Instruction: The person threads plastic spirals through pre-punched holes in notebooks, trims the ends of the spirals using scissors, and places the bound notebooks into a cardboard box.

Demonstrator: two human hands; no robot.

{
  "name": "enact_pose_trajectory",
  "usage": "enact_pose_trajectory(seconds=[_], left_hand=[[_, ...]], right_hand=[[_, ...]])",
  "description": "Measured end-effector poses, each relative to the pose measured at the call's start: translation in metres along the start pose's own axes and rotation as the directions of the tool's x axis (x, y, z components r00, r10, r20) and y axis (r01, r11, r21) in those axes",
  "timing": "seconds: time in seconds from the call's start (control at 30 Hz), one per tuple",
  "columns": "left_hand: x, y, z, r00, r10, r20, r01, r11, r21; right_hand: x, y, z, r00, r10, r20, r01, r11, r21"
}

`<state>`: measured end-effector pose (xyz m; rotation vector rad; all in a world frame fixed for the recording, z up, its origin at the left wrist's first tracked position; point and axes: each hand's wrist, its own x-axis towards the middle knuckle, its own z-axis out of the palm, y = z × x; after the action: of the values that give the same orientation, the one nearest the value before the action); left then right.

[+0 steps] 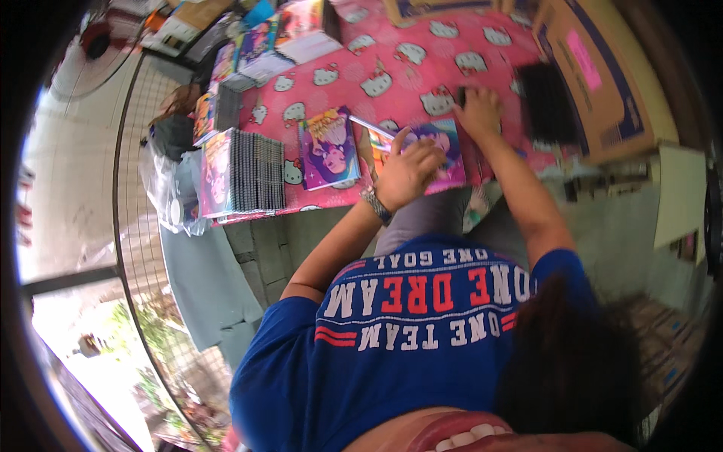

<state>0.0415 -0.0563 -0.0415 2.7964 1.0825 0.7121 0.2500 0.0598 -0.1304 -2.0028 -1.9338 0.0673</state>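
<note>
My left hand (410,172), a metal-banded watch (376,205) on its wrist, lies over a colourful spiral-type notebook (449,145) at the table's near edge. Its fingers are spread apart across the cover. A pale narrow strip (370,126) sticks out beside those fingers; whether it is a page edge or a separate item I cannot tell. Just beyond the notebook's upper right corner, my right hand (480,113) curls its fingers round a small dark object (462,96), mostly hidden. Another purple and yellow notebook (329,148) lies flat to the left of my left hand.
A row of upright notebooks (257,173) stands at the table's left edge, with more stacks (305,34) behind. Cardboard boxes (602,83) and a blurred black item (546,104) stand right. A pink patterned cloth (331,75) covers the table. Plastic bags (172,188) hang left.
</note>
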Motion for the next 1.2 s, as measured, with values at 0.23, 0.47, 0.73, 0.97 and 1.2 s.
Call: enact_pose_trajectory(seconds=[0.23,0.47,0.73,0.97,1.2], left_hand=[[-0.002,0.002,0.001,0.956,-0.285,-0.07,0.288,0.957,0.045],[-0.006,0.012,0.004,0.978,-0.208,-0.029,0.208,0.978,0.015],[-0.007,0.005,0.0,0.98,-0.198,-0.003,0.197,0.979,-0.046],[0.003,0.005,0.003,0.977,-0.212,-0.019,0.208,0.971,-0.115],[0.001,0.0,0.005,0.974,-0.224,-0.029,0.217,0.964,-0.156]], right_hand=[[-0.019,0.023,-0.084,0.887,-0.319,0.334,-0.383,-0.103,0.918],[-0.058,0.021,-0.133,0.611,-0.616,0.496,-0.401,0.299,0.866],[-0.053,-0.006,-0.139,0.581,-0.62,0.527,-0.309,0.43,0.848],[-0.062,-0.008,-0.145,0.603,-0.761,0.24,-0.524,-0.15,0.839],[-0.048,-0.011,-0.138,0.573,-0.721,0.391,-0.47,0.103,0.877]])
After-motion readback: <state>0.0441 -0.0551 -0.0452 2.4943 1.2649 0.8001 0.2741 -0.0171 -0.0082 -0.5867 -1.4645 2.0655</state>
